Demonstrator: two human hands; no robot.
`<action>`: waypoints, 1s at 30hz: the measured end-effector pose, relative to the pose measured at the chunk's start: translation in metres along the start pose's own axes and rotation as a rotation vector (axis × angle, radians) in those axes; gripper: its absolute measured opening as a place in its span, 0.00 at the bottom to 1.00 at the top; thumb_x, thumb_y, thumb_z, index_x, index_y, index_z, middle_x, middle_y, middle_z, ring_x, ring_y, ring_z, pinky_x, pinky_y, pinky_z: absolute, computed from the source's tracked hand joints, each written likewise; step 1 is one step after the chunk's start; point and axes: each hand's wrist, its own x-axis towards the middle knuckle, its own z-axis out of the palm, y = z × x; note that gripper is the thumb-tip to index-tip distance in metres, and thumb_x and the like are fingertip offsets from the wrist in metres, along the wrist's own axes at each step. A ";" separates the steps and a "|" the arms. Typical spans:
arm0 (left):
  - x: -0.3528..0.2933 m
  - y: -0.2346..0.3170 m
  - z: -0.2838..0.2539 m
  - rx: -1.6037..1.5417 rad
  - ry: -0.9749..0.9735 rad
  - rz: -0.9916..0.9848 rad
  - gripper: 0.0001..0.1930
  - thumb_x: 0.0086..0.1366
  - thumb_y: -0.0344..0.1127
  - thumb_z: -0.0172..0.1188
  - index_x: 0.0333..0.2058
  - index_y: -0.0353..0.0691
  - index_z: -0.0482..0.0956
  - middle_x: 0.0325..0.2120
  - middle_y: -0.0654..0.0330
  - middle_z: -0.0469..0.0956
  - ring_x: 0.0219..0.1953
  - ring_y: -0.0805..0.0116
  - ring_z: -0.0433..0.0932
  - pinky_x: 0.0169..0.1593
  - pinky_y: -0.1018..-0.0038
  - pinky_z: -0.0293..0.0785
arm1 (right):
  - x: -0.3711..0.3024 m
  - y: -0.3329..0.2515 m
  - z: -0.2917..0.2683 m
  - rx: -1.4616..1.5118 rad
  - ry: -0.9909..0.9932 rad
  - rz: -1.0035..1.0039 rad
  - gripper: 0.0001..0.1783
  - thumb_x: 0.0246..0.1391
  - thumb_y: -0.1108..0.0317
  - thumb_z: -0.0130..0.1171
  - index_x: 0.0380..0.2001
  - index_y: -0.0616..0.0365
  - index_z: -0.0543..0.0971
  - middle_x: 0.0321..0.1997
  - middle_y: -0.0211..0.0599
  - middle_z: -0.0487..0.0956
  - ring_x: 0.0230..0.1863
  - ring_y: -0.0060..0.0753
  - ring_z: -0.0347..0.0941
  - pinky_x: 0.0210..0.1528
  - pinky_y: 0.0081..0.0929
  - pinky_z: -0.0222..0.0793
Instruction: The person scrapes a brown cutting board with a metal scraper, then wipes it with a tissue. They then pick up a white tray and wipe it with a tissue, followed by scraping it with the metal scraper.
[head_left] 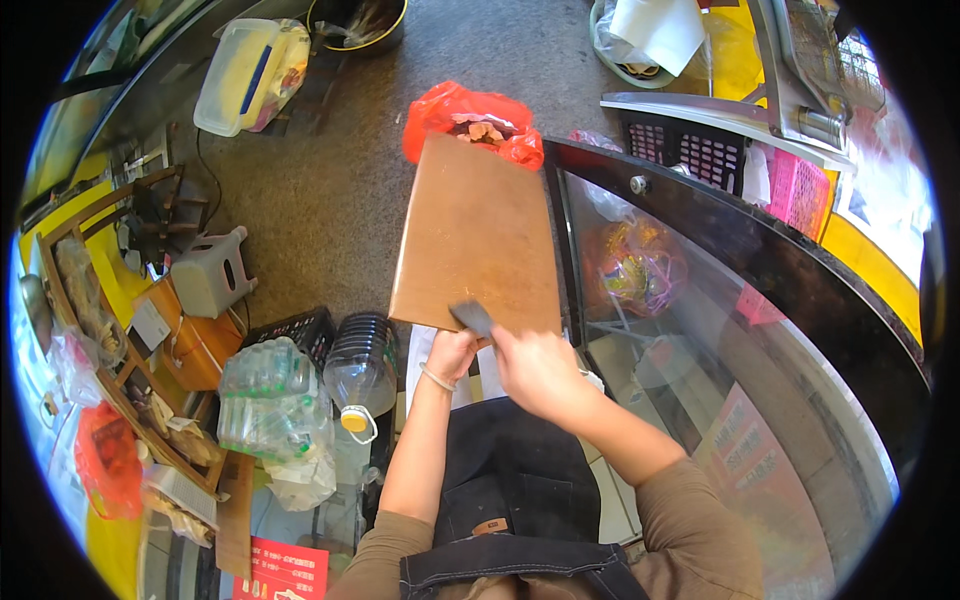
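A large brown wooden board stretches out in front of me, its far end against an open red plastic bag. Chunks of something pinkish-brown show inside the bag. My left hand is closed at the board's near edge, its fingertips partly hidden beneath. In my right hand is a tool with a flat grey blade, like a scraper; its handle is covered by my fingers. The blade rests on or just over the near part of the board, where a few small crumbs lie.
At my right stands a glass case with a dark frame. On the left are wrapped plastic bottles, a large water jug and a grey stool. Farther off sit a lidded clear box and a black basket.
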 end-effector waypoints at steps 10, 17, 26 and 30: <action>-0.021 0.009 0.011 0.032 0.081 -0.049 0.17 0.54 0.20 0.53 0.45 0.30 0.69 0.40 0.52 0.74 0.42 0.56 0.75 0.45 0.57 0.74 | 0.206 0.081 -0.005 0.077 0.153 0.361 0.17 0.50 0.66 0.43 0.38 0.54 0.80 0.40 0.49 0.78 0.44 0.49 0.75 0.48 0.40 0.70; -0.006 0.013 -0.002 -0.077 0.045 0.025 0.18 0.56 0.19 0.50 0.47 0.28 0.67 0.42 0.51 0.73 0.42 0.57 0.76 0.44 0.61 0.78 | -0.007 0.030 -0.023 -0.034 -0.058 0.032 0.08 0.49 0.67 0.49 0.31 0.54 0.76 0.23 0.50 0.77 0.27 0.54 0.75 0.30 0.47 0.71; -0.039 0.027 0.016 -0.003 0.080 -0.026 0.20 0.55 0.19 0.51 0.49 0.28 0.67 0.44 0.49 0.73 0.46 0.54 0.74 0.47 0.54 0.73 | 0.214 0.127 0.038 -0.016 0.272 0.415 0.16 0.51 0.65 0.43 0.36 0.49 0.81 0.37 0.50 0.78 0.37 0.53 0.76 0.42 0.45 0.72; -0.041 0.022 -0.008 -0.068 0.106 0.018 0.19 0.56 0.20 0.49 0.49 0.25 0.67 0.45 0.48 0.73 0.47 0.53 0.73 0.51 0.55 0.70 | 0.106 0.062 -0.022 0.001 0.151 0.104 0.13 0.51 0.63 0.46 0.33 0.54 0.79 0.28 0.51 0.78 0.33 0.53 0.75 0.37 0.46 0.72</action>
